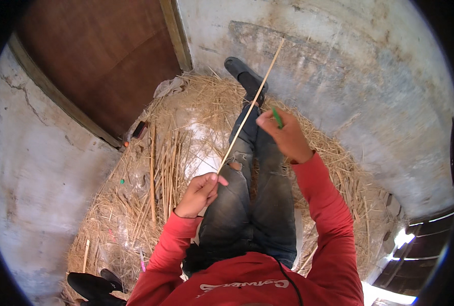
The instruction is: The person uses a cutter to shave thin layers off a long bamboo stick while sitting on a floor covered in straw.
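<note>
A long, thin, pale strip (252,105), like split cane or bamboo, slants up and away over my outstretched legs (229,204). My left hand (197,196) is closed around its near end, thumb against the fingers. Beside the strip, to its right, my right hand (290,142) is closed on a small green object (277,118) that sticks out above the fingers. Only its green end shows, so its kind is unclear. A gap seems to separate this hand from the strip.
Loose straw (122,214) covers much of the floor, with several long stalks (153,173) on the left. A brown door (104,56) stands at the far left. A stained wall (359,92) curves along the right. Dark shoes (92,285) lie at lower left.
</note>
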Available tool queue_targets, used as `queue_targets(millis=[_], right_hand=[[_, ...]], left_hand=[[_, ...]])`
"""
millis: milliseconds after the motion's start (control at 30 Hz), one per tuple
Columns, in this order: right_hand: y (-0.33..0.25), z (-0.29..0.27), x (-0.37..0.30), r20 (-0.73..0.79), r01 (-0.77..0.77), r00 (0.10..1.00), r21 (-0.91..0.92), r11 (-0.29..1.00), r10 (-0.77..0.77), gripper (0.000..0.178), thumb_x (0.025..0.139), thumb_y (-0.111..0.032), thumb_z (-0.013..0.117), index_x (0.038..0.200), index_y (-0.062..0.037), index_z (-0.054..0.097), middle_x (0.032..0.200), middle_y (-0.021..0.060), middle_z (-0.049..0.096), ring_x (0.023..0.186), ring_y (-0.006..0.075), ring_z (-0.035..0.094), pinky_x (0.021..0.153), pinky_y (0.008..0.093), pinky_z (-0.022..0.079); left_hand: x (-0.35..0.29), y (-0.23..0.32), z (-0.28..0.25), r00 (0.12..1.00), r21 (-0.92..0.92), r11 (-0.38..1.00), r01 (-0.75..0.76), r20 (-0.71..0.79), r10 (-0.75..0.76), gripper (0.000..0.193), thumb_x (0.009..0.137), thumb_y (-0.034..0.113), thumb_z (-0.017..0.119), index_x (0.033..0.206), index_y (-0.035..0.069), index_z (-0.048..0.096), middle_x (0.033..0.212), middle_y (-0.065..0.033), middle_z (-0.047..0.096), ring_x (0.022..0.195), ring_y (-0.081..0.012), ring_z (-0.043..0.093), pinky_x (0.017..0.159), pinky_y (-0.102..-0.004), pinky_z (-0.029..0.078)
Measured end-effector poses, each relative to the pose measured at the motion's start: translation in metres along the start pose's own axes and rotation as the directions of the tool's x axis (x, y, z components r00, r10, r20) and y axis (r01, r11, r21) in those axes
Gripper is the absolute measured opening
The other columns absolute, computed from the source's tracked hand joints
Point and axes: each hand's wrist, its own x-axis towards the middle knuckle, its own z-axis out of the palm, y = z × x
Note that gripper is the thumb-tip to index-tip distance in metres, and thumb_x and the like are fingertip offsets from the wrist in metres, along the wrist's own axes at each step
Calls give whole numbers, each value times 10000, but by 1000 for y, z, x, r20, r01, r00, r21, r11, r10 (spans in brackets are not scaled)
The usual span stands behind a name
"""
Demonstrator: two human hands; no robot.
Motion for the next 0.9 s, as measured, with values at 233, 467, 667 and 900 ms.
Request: queue_targets(millis=[233, 467, 667, 900], right_hand=[[-11, 70, -22, 188, 116, 977, -55, 992, -104, 356, 981, -362, 697, 927, -11, 701, 674, 162, 624, 630, 307, 649, 601, 416, 474], [-27, 77, -58, 288, 175, 957, -500, 848, -28, 546, 991, -571, 568, 866, -58, 708, 670, 202, 660, 640, 416, 674, 582, 515, 523], [-12, 85, -43, 250, 223, 965, -631, 743, -77, 584, 1003, -582, 537, 791, -63, 699, 629, 209, 654, 594, 426, 670, 554, 543, 525], [4, 62, -12, 232, 119, 972, -630, 768, 40, 638, 1019, -605, 492, 827, -44, 729, 679, 219, 679, 660, 434, 694, 607, 552, 545]], left_hand=[[18, 8, 11, 995, -26, 996, -84, -56, 82, 396, 1137, 325, 429, 1108, -4, 646, 597, 54, 340, 462, -60, 284, 446, -251, 243], [14, 6, 1, 994, -201, 979, 18, -99, -39, 342, 1132, 322, 441, 987, 54, 595, 620, 48, 308, 470, -68, 273, 442, -262, 203], [17, -3, -4, 984, -211, 974, 85, -133, -115, 348, 1127, 342, 453, 943, 70, 568, 635, 38, 340, 460, -74, 273, 429, -261, 205], [5, -31, -14, 987, -153, 978, 140, -57, -150, 364, 1126, 335, 458, 930, 51, 576, 635, 26, 360, 446, -72, 259, 413, -254, 213]])
